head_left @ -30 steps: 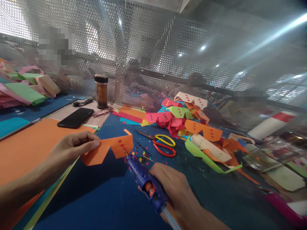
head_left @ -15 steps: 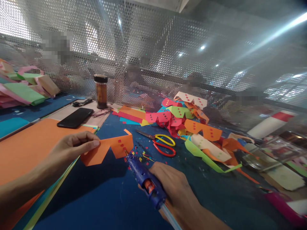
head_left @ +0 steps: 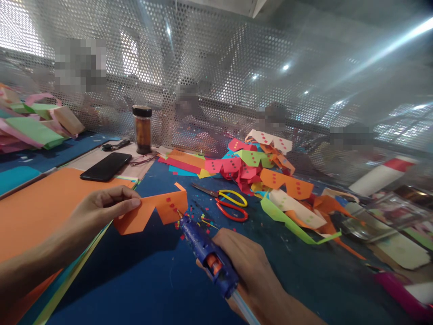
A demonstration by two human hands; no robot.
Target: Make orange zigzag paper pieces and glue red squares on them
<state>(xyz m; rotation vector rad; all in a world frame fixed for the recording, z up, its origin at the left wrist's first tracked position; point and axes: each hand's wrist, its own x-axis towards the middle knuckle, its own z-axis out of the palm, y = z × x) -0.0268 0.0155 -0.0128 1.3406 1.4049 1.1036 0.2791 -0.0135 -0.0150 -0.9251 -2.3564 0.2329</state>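
Note:
Between the thumb and fingers of my left hand is the left end of a pair of orange paper glasses, raised above the blue table. Red squares mark its right half, and its right end is folded back. My right hand is wrapped around a blue glue gun with a clear glue stick out of its back. The gun's nozzle points at the right half of the glasses, close to the red squares; whether it touches the paper I cannot tell. Behind the gun lie scissors with yellow and red handles, and small paper scraps.
A pile of colourful paper glasses lies at the right. At the left are orange sheets, a black phone and a dark-lidded jar. A perforated metal screen rises behind, with people beyond it.
My right hand has shifted the glue gun slightly to the right, so its nozzle sits a little nearer the edge of the orange glasses. My left hand has stayed still.

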